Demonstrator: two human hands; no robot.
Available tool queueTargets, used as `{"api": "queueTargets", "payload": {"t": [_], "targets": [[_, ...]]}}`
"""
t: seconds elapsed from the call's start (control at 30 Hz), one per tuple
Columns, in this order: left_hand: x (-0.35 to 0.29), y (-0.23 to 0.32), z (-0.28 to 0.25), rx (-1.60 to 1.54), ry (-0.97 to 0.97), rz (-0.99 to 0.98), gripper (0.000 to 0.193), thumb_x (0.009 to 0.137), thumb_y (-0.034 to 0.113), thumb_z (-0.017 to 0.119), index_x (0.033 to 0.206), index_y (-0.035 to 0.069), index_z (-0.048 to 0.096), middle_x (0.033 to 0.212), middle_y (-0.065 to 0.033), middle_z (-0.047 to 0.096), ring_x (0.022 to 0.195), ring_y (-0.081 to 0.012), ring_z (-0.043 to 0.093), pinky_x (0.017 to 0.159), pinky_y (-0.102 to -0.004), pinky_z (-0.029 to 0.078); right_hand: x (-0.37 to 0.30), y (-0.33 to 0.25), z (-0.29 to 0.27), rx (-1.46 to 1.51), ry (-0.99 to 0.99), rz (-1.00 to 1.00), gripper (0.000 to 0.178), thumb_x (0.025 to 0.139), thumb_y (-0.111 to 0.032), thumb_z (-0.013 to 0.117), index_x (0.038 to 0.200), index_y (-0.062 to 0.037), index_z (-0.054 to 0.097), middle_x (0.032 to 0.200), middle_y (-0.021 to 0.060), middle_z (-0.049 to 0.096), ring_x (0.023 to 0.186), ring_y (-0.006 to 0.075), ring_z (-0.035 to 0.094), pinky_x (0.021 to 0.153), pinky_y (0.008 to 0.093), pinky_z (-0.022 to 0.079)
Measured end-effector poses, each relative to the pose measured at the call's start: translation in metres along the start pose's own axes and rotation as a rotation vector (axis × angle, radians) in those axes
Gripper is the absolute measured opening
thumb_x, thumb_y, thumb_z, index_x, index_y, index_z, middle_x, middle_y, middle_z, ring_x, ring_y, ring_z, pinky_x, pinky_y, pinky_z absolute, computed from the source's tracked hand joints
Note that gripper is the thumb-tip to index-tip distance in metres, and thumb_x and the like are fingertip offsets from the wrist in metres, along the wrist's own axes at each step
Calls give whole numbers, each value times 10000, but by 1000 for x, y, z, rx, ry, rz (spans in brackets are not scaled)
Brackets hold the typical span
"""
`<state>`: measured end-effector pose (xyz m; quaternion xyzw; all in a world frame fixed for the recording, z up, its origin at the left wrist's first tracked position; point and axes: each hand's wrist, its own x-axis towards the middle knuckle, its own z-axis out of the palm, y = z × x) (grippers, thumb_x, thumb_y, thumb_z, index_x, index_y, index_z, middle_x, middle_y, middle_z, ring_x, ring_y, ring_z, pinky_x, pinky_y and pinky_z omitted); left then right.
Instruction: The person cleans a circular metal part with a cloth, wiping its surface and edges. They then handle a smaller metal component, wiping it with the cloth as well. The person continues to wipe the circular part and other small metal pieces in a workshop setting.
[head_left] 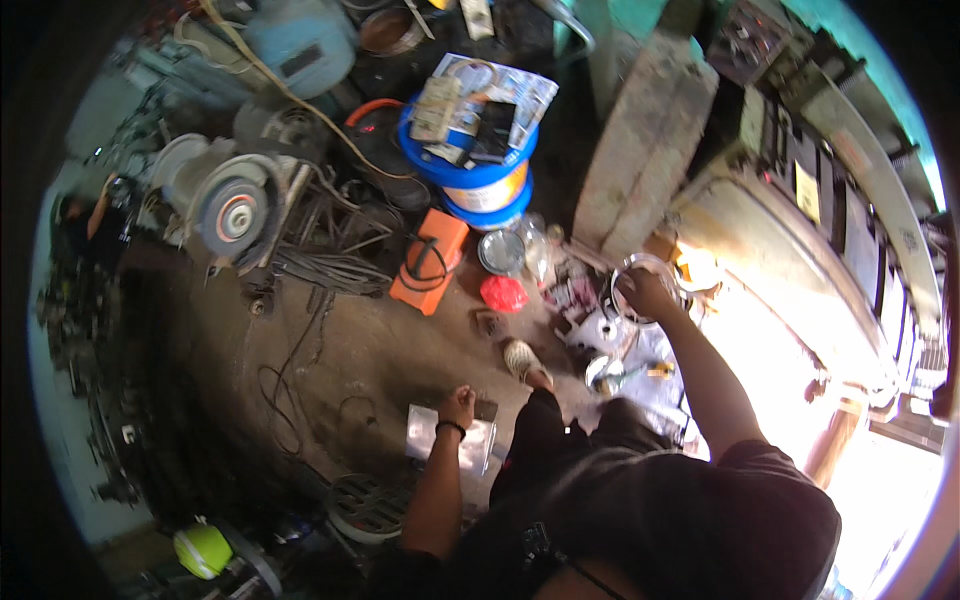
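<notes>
My right hand [647, 297] reaches out to the far right, over a round, shiny metal ring or bowl [612, 300]. Its fingers bend down together inside the rim, and their tips are hidden, so what they grip cannot be made out. Closer to me, my left hand [457, 407], with a dark band at the wrist, is held with curled fingers above a shiny flat metal piece [424, 430]. Whatever may be between those fingers is too small to see. Small metal parts [597, 330] and a round tin [603, 373] lie beside the ring.
A bench grinder [236, 215] stands left, near bundled rods and cable. Ahead are an orange box [432, 265], a blue-lidded bucket [487, 190] with papers and a phone on it, and a red bundle [504, 293]. A large machine [790, 250] borders the right.
</notes>
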<state>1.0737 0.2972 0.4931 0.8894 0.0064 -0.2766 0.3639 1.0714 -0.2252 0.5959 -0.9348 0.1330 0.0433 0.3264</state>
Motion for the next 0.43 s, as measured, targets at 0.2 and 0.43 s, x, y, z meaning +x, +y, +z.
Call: {"api": "queueTargets", "payload": {"t": [0.2, 0.43], "targets": [[12, -23, -23, 166, -117, -73, 383, 940, 339, 627, 1165, 30, 653, 1154, -143, 699, 1093, -268, 661, 942, -365, 507, -74, 17, -18, 87, -5, 207, 377, 885, -267, 656, 1189, -45, 645, 1134, 215, 668, 1098, 384, 620, 949, 460, 488], [-2, 18, -8, 297, -125, -143, 397, 938, 349, 619, 1190, 44, 646, 1220, -145, 673, 1158, -251, 630, 964, -375, 503, -201, -1, -243, 469, 881, 241, 393, 962, -255, 532, 1264, -17, 609, 1184, 70, 656, 1118, 197, 580, 971, 331, 425]]}}
